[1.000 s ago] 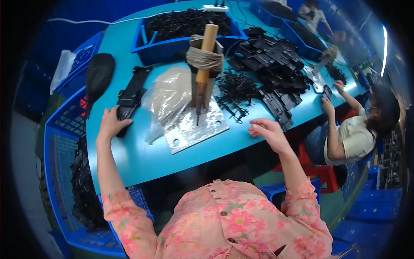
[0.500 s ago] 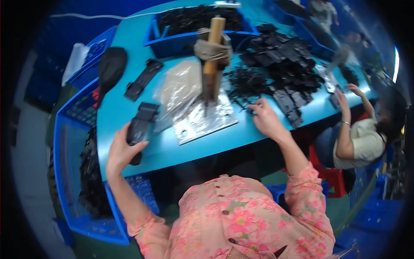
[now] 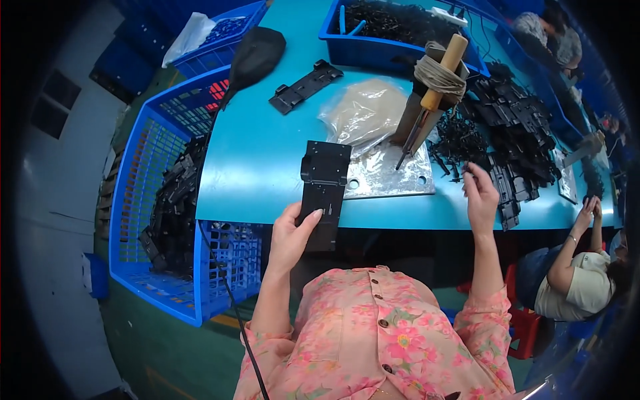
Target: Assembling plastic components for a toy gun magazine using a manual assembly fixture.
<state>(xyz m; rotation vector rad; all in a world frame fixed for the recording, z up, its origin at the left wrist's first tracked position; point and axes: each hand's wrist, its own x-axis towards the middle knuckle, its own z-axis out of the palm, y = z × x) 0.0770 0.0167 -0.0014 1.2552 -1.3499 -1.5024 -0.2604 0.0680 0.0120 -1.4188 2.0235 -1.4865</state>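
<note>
In my left hand (image 3: 293,235) is a long black plastic part (image 3: 325,175), its thumb lying across the near end. The part stands tilted over the table's near edge, left of a shiny foil-like plate (image 3: 390,181). My right hand (image 3: 481,203) is closed in a pinch by the small black plastic pieces (image 3: 455,133); a dark bit shows at its fingertips, too small to name. Between the hands rises a wooden-handled tool (image 3: 445,73) with a thin metal tip, bound by cloth strips to an upright stand on the plate.
A clear plastic bag (image 3: 370,110) lies behind the plate, and another black part (image 3: 305,87) farther left. Black parts are heaped (image 3: 517,127) at the right. A blue bin (image 3: 373,52) stands behind, a blue crate (image 3: 123,220) at the left. A co-worker (image 3: 575,283) sits at the right.
The view has shifted left. My left hand has brought the black part closer to the plate, over the table edge. My right hand has drawn back slightly from the small pieces, still pinched.
</note>
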